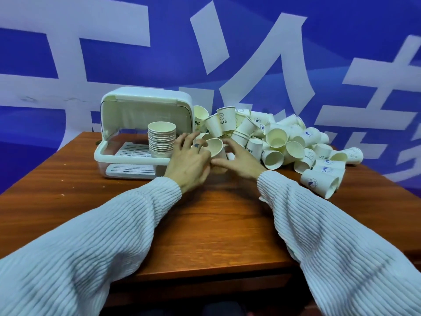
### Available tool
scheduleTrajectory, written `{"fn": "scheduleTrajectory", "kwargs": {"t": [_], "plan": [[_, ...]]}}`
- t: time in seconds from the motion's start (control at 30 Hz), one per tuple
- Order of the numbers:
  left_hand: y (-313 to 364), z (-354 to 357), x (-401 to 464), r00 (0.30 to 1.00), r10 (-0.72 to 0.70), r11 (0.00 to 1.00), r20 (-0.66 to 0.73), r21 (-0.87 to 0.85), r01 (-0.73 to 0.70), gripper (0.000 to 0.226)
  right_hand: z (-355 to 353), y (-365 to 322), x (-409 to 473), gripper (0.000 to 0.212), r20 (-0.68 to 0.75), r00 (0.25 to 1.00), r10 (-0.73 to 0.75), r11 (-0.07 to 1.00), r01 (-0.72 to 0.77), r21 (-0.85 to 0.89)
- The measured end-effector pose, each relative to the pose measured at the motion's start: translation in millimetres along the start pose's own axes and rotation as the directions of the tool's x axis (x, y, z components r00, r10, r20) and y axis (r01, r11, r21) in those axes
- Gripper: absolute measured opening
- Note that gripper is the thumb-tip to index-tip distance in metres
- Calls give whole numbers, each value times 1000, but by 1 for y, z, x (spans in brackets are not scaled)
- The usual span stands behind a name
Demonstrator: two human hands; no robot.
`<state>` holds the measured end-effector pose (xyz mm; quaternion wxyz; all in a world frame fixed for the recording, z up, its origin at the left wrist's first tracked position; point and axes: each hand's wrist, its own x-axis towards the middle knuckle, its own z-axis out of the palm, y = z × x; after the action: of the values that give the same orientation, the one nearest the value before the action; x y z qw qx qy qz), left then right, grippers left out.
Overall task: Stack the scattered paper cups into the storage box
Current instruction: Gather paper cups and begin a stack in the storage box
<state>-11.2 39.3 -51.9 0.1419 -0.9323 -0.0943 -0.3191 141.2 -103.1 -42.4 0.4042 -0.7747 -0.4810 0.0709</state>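
I've got both hands (189, 160) (237, 159) on 1 cup (216, 148) beside the box (145, 133) – fingers (182, 142) curled round it – light, thin, easily crushed, so I'd hold its wall gently, below the rim.

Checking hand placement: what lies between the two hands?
In the head view, one paper cup lies between the left hand and right hand.
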Motion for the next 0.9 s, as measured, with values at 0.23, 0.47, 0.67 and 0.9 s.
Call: {"fn": "scheduleTrajectory", "kwargs": {"t": [0.23, 0.47, 0.67, 0.9], "plan": [[3, -22, 2, 988, -73, 980, -133, -191, 46, 42, -17, 24, 16, 56, -301, 900, 314, 914, -372, -159], [-9, -29, -6, 986, -54, 976, -160, -216, 18, 39, 17, 32, 27, 65, -334, 826, 454, 833, -527, -169], [-22, -37, -10, 961, -183, 964, -209, -228, 134, 27, 4, 15, 20, 110, -60, 881, 469, 828, -463, -318], [-59, -60, -4, 806, -514, 798, -292, -507, 325, 16, -21, -56, 17, 19, -352, 932, 81, 991, -37, 131]]}}
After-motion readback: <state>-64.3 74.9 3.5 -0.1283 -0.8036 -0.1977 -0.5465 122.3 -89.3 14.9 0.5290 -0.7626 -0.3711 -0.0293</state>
